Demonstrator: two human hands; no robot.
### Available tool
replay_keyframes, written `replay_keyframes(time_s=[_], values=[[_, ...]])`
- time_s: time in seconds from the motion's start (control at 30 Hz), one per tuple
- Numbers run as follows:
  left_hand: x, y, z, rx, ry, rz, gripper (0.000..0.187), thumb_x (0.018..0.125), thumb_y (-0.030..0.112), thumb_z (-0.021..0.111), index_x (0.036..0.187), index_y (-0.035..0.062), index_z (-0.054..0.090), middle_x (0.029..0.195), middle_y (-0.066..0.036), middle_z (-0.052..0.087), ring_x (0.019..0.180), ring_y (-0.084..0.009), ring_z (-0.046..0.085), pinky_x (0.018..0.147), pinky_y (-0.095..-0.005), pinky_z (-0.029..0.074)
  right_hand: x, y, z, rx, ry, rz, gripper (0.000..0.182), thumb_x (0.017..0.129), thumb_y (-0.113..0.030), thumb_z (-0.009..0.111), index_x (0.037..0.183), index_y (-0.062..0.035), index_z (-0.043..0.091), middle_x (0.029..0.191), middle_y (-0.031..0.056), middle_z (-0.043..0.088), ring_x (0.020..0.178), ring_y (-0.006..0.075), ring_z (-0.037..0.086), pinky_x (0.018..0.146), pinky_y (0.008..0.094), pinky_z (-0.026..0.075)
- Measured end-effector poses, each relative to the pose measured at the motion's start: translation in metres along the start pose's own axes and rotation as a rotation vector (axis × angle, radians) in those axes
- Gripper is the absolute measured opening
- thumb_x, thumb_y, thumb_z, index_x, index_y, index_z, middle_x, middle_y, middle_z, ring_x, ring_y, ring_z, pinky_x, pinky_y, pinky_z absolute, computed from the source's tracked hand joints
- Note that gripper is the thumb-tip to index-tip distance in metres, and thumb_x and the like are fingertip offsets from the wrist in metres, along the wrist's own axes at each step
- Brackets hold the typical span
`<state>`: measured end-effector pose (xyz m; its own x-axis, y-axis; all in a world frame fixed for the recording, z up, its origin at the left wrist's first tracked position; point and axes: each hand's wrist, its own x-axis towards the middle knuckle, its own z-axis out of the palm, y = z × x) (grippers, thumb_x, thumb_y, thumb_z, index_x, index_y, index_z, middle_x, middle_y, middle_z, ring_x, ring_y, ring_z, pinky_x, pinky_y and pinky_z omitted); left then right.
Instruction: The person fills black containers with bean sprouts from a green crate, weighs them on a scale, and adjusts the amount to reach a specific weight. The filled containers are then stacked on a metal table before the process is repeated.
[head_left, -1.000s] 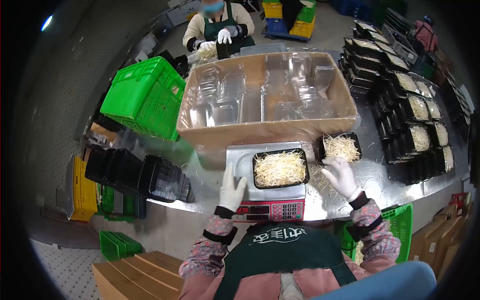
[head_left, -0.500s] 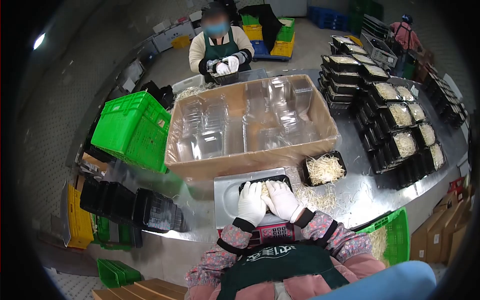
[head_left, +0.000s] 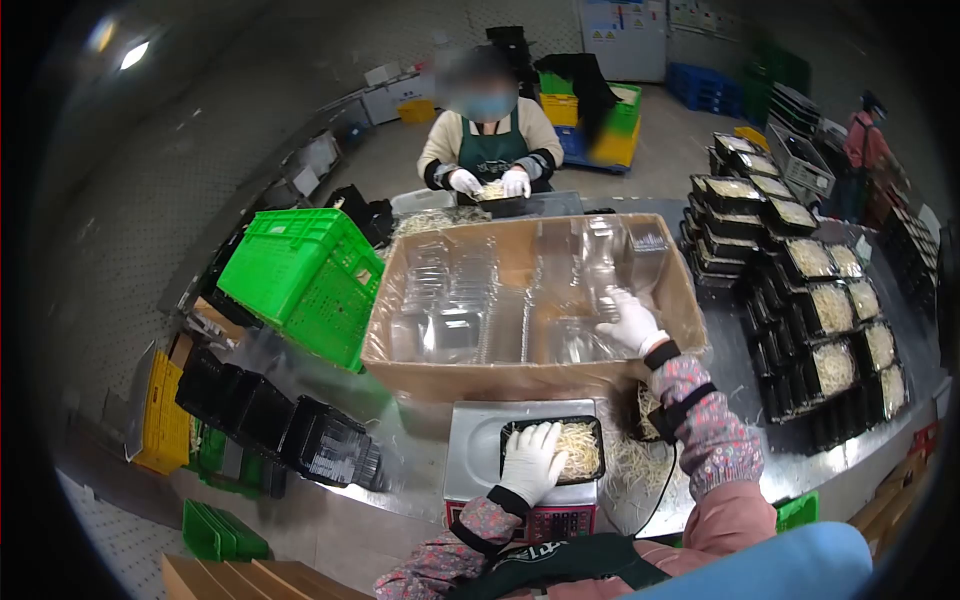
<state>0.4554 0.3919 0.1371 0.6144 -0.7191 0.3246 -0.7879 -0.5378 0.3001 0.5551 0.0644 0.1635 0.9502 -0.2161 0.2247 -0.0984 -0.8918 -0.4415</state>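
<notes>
My left hand (head_left: 534, 463), in a white glove, lies with outstretched fingers on the left part of a black tray of bean sprouts (head_left: 579, 452). That tray rests on a scale with a metal plate (head_left: 474, 428). My right hand (head_left: 633, 320), also gloved, reaches over the right part of a cardboard box (head_left: 463, 376), its fingers extended beside the clear plastic lids (head_left: 575, 343). Nothing shows in its grasp. A second sprout tray (head_left: 646, 412) stands right of the scale, partly hidden by my right forearm.
Stacked filled trays (head_left: 832, 308) stand on the right of the metal table. Nested black trays (head_left: 328, 440) lie at the left, near a tilted green crate (head_left: 290, 262). Loose sprouts (head_left: 640, 465) lie beside the scale. Across the table a co-worker (head_left: 490, 145) handles another tray.
My right hand has left the tray on the scale and moved up and right into the box. My left hand stays on the tray's left part. The view has shifted.
</notes>
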Motion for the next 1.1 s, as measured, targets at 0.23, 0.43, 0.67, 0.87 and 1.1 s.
replay_keyframes(time_s=[0.23, 0.43, 0.67, 0.87, 1.1], values=[[-0.001, 0.000, 0.001, -0.026, -0.016, -0.034, 0.050, 0.088, 0.031, 0.059, 0.131, 0.0044, 0.052, 0.125, -0.014, 0.056, 0.116, -0.0317, 0.050, 0.100, -0.0502, 0.037, 0.057, 0.081, 0.057, -0.432, -0.304, 0.145, 0.141, 0.042, -0.031, 0.093, 0.154, -0.0133, 0.008, 0.148, 0.0226, 0.035, 0.118, 0.0401, 0.055, 0.096, 0.0486, 0.048], [0.001, 0.000, -0.004, -0.074, 0.039, -0.037, 0.049, 0.088, 0.029, 0.060, 0.129, 0.0033, 0.053, 0.122, -0.015, 0.057, 0.115, -0.0323, 0.051, 0.099, -0.0496, 0.038, 0.069, 0.083, 0.075, -0.621, -0.004, -0.181, 0.016, 0.067, -0.009, 0.066, 0.082, -0.0047, 0.067, 0.092, 0.0159, 0.064, 0.086, 0.0304, 0.065, 0.070, 0.0421, 0.054], [-0.005, -0.003, 0.003, -0.066, 0.011, -0.054, 0.049, 0.091, 0.031, 0.055, 0.131, 0.0027, 0.052, 0.122, -0.016, 0.058, 0.115, -0.0332, 0.051, 0.100, -0.0470, 0.037, 0.038, 0.073, 0.018, -0.618, 0.259, -0.392, 0.012, 0.072, -0.020, 0.065, 0.072, -0.0084, 0.063, 0.081, 0.0111, 0.059, 0.080, 0.0295, 0.060, 0.062, 0.0416, 0.049], [-0.010, -0.008, 0.016, -0.182, 0.044, -0.065, 0.051, 0.091, 0.031, 0.058, 0.133, 0.0019, 0.053, 0.126, -0.017, 0.059, 0.116, -0.0327, 0.053, 0.103, -0.0470, 0.036, -0.031, 0.022, -0.072, -0.252, 0.327, -0.229, 0.053, 0.085, -0.012, 0.057, 0.137, -0.0105, 0.048, 0.090, 0.0151, 0.064, 0.083, 0.0333, 0.062, 0.071, 0.0443, 0.051], [-0.009, -0.012, 0.009, -0.182, 0.192, -0.004, 0.054, 0.086, 0.028, 0.066, 0.131, 0.0013, 0.053, 0.134, -0.019, 0.053, 0.123, -0.0346, 0.049, 0.105, -0.0468, 0.036, -0.091, 0.030, -0.056, -0.219, 0.374, -0.064, 0.021, 0.089, -0.017, 0.059, 0.108, -0.0112, 0.066, 0.085, 0.0130, 0.068, 0.078, 0.0323, 0.066, 0.071, 0.0417, 0.053]])
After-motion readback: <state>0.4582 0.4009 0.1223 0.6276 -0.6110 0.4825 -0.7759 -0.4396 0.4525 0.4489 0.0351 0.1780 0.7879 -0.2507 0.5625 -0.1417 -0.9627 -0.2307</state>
